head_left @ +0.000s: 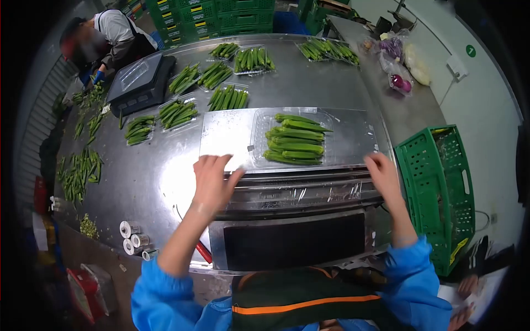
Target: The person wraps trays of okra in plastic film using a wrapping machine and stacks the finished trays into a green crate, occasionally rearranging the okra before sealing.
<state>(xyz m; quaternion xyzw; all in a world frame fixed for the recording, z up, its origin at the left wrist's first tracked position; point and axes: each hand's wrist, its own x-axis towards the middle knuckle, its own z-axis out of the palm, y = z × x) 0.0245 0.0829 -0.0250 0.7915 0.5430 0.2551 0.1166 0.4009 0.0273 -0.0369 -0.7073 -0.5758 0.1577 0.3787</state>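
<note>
A clear plastic tray (258, 138) of okra (297, 139) lies on the flat top of a metal wrapping machine (226, 129). Left of the tray, my left hand (212, 179) hovers by the machine's front edge, its fingers apart and nothing in them. My right hand (382, 171) is at the right end of that edge, thumb and forefinger close together; whatever they may hold is too small to make out. Neither hand touches the tray. Below the rollers at the front sits a dark plate (295, 245).
More okra trays (176, 113) stand around a black scale (141, 83). Loose okra (81, 171) and label rolls (132, 240) are at the left. A co-worker (113, 41) bends over the far left corner. Green crates (436, 193) stand at the right.
</note>
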